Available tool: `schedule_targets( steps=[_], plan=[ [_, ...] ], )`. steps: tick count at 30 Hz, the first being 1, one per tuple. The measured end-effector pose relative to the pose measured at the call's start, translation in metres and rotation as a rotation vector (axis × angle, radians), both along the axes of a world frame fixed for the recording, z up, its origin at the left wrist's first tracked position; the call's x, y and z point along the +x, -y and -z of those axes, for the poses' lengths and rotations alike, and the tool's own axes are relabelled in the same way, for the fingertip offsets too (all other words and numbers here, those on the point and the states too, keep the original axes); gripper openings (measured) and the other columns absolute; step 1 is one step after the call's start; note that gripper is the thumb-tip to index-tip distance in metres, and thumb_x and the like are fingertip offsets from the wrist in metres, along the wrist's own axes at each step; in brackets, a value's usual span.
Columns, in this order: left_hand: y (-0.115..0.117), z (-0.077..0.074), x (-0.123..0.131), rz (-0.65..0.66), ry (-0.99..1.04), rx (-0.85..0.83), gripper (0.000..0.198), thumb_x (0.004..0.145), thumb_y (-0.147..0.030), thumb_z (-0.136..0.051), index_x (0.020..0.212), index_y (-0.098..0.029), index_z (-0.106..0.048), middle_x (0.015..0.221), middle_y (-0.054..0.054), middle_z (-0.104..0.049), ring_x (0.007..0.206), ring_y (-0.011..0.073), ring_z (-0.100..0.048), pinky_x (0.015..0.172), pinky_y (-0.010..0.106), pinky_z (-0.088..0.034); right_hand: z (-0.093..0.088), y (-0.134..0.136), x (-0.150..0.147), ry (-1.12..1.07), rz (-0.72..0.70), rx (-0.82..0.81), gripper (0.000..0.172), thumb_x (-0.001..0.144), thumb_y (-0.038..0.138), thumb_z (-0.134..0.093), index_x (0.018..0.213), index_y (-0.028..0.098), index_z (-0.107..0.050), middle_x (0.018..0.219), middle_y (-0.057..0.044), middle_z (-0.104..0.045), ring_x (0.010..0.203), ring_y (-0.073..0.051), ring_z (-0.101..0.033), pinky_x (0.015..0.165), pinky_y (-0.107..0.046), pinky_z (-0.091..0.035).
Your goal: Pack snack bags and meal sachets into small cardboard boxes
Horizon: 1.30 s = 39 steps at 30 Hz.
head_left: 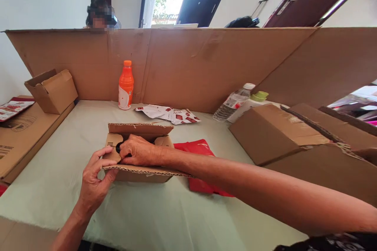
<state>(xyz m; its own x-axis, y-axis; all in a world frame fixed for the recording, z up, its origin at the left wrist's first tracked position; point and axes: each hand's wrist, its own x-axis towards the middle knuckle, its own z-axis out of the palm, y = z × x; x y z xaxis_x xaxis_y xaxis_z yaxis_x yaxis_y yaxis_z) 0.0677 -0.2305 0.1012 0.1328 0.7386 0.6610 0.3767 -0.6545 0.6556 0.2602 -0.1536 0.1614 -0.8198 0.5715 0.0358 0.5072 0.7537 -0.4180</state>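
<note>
A small open cardboard box (141,177) stands on the cloth-covered table in front of me, its flaps raised. My left hand (96,170) grips the box's left front corner, fingers over the left end flap and thumb against the outside. Down in the opening is my right hand (138,151), its fingers curled together near the left end. A small dark rounded thing (118,147) shows beside those fingertips; its kind is unclear. What the right hand holds, if anything, is hidden, and most of the box's inside is covered by the hand and forearm.
A red packet (196,148) lies partly under my right forearm. Behind the box are white-and-red sachets (167,113) and an orange bottle (126,85). A clear bottle (232,104) leans near large cartons (273,133) on the right. A cardboard wall (182,66) borders the table; a person sits beyond.
</note>
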Motion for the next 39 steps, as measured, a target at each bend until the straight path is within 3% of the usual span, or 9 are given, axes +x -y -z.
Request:
schedule_targets(
  steps=[5,11,16,22,26,29,32,36,39],
  plan=[
    [-0.003,-0.007,-0.002,-0.037,-0.015,-0.014,0.010,0.094,-0.026,-0.066,0.090,-0.025,-0.075,0.120,0.008,-0.071,0.115,0.0218,-0.068,0.096,0.035,-0.054,-0.022,-0.007,0.018,-0.153,0.013,-0.234,0.018,0.088,0.029,-0.067,0.084,0.016,-0.078,0.082,0.000,-0.073,0.076,-0.013,-0.064,0.070,-0.024,-0.043],
    [-0.007,-0.017,-0.002,-0.056,-0.004,-0.130,0.019,0.092,-0.038,-0.064,0.097,-0.023,-0.075,0.113,0.008,-0.075,0.108,0.0240,-0.071,0.094,0.038,-0.057,-0.062,0.032,0.098,-0.476,0.303,-0.251,0.046,0.089,0.057,-0.060,0.110,0.019,-0.076,0.111,-0.008,-0.076,0.104,-0.024,-0.069,0.089,-0.035,-0.053],
    [-0.013,-0.012,0.007,-0.201,0.040,-0.180,0.024,0.092,-0.038,-0.064,0.108,-0.022,-0.069,0.104,0.006,-0.073,0.097,0.0223,-0.069,0.088,0.037,-0.056,-0.028,0.067,0.119,-0.294,0.447,0.077,0.032,0.089,0.035,-0.067,0.118,0.025,-0.073,0.123,-0.010,-0.072,0.116,-0.028,-0.065,0.102,-0.046,-0.050],
    [-0.019,-0.011,0.015,-0.310,-0.092,-0.085,0.046,0.093,-0.033,-0.059,0.138,-0.028,-0.056,0.152,0.012,-0.047,0.139,0.0302,-0.046,0.110,0.054,-0.044,0.007,0.052,0.108,-0.178,0.608,0.558,0.055,0.088,0.027,-0.065,0.142,0.025,-0.055,0.159,-0.016,-0.043,0.143,-0.036,-0.044,0.112,-0.061,-0.037],
    [-0.026,-0.014,0.011,-0.252,-0.258,-0.199,0.034,0.091,-0.027,-0.057,0.123,-0.029,-0.070,0.159,0.011,-0.040,0.146,0.0353,-0.038,0.114,0.063,-0.038,0.005,0.035,0.104,-0.178,0.597,0.526,0.073,0.086,0.032,-0.067,0.153,0.018,-0.041,0.160,-0.019,-0.041,0.146,-0.037,-0.040,0.113,-0.059,-0.035],
    [-0.030,-0.011,0.010,-0.206,-0.282,-0.228,0.028,0.089,-0.024,-0.056,0.110,-0.026,-0.075,0.157,0.011,-0.042,0.145,0.0355,-0.041,0.115,0.062,-0.038,0.009,0.029,0.103,-0.178,0.521,0.412,0.058,0.089,0.035,-0.064,0.144,0.020,-0.054,0.145,-0.017,-0.060,0.131,-0.035,-0.055,0.108,-0.056,-0.039],
    [-0.029,-0.006,0.015,-0.262,-0.197,-0.213,0.030,0.090,-0.025,-0.057,0.118,-0.023,-0.068,0.157,0.014,-0.041,0.144,0.0338,-0.042,0.115,0.059,-0.040,0.015,0.031,0.106,-0.191,0.401,0.311,0.034,0.097,0.034,-0.055,0.126,0.022,-0.069,0.130,-0.013,-0.070,0.120,-0.030,-0.061,0.105,-0.052,-0.041],
    [-0.024,-0.002,0.023,-0.371,-0.076,-0.126,0.048,0.090,-0.030,-0.060,0.136,-0.019,-0.051,0.157,0.021,-0.037,0.146,0.0346,-0.040,0.115,0.060,-0.039,0.012,0.039,0.107,-0.174,0.338,0.251,0.038,0.104,0.035,-0.043,0.126,0.024,-0.071,0.136,-0.012,-0.066,0.127,-0.029,-0.057,0.107,-0.051,-0.040],
    [-0.024,0.000,0.023,-0.341,-0.086,-0.109,0.038,0.093,-0.034,-0.057,0.129,-0.021,-0.061,0.156,0.018,-0.040,0.147,0.0341,-0.039,0.117,0.059,-0.037,0.008,0.044,0.103,-0.133,0.364,0.231,0.042,0.105,0.036,-0.039,0.127,0.022,-0.072,0.139,-0.014,-0.064,0.130,-0.030,-0.055,0.107,-0.052,-0.040]
  ],
)
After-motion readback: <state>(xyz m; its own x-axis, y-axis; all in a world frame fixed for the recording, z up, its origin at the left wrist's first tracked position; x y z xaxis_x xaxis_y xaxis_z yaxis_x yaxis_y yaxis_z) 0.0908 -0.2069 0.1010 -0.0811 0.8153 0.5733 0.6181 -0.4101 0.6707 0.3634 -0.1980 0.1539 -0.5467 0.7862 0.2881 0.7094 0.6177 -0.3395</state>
